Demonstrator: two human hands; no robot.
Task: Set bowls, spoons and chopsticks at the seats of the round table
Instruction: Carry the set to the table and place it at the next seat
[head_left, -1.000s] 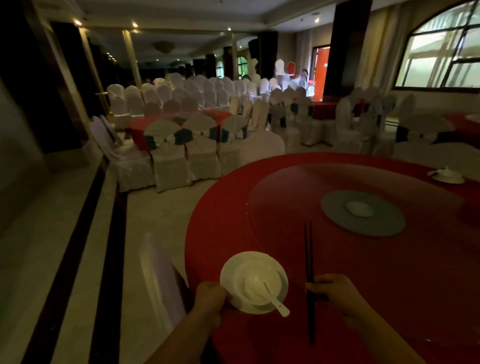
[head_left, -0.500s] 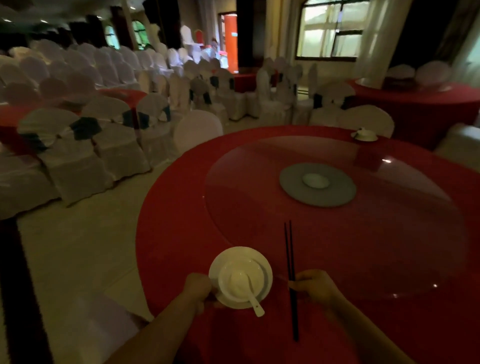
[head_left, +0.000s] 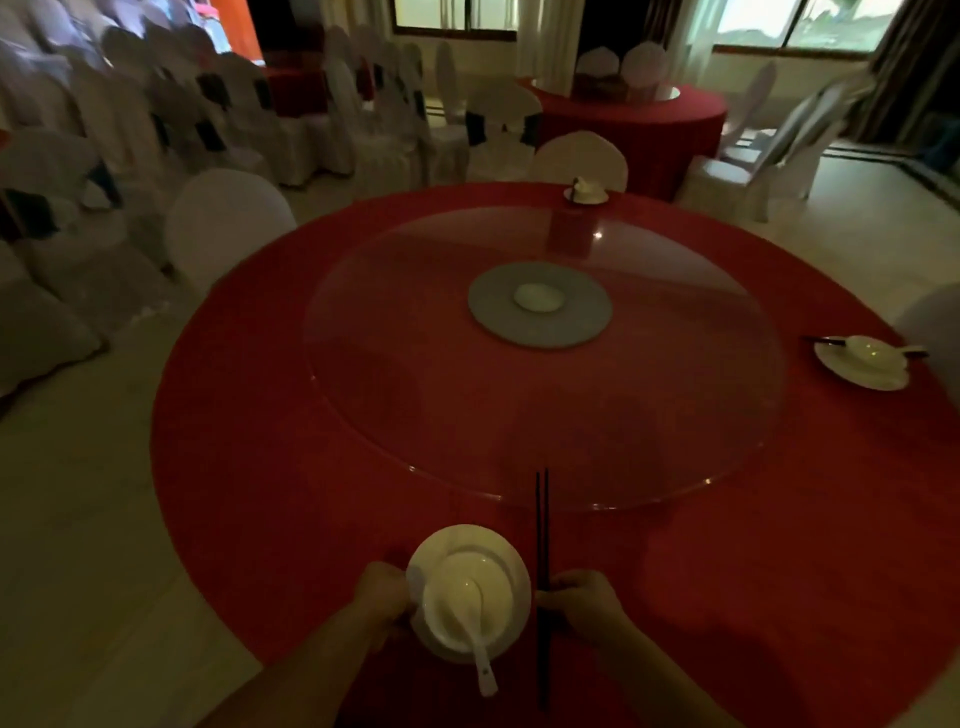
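Observation:
A white bowl (head_left: 470, 597) with a white spoon (head_left: 475, 634) in it sits on a white plate (head_left: 467, 540) at the near edge of the round red table (head_left: 260, 493). My left hand (head_left: 382, 597) grips the plate and bowl at their left rim. Just right of the plate lies a pair of dark chopsticks (head_left: 542, 530), pointing toward the table's middle, and my right hand (head_left: 582, 605) is closed on them. Two other place settings stand on the table: one at the right (head_left: 862, 364) with chopsticks, one at the far side (head_left: 586, 192).
A glass turntable (head_left: 415, 338) with a grey hub (head_left: 540, 304) covers the table's middle. White-covered chairs (head_left: 223, 223) stand around the table and fill the room at the left. Another red table (head_left: 649, 119) stands behind.
The view has swung right and down, bringing the right-hand setting into sight. Both hands still hold the plate and the chopsticks at the table's near edge.

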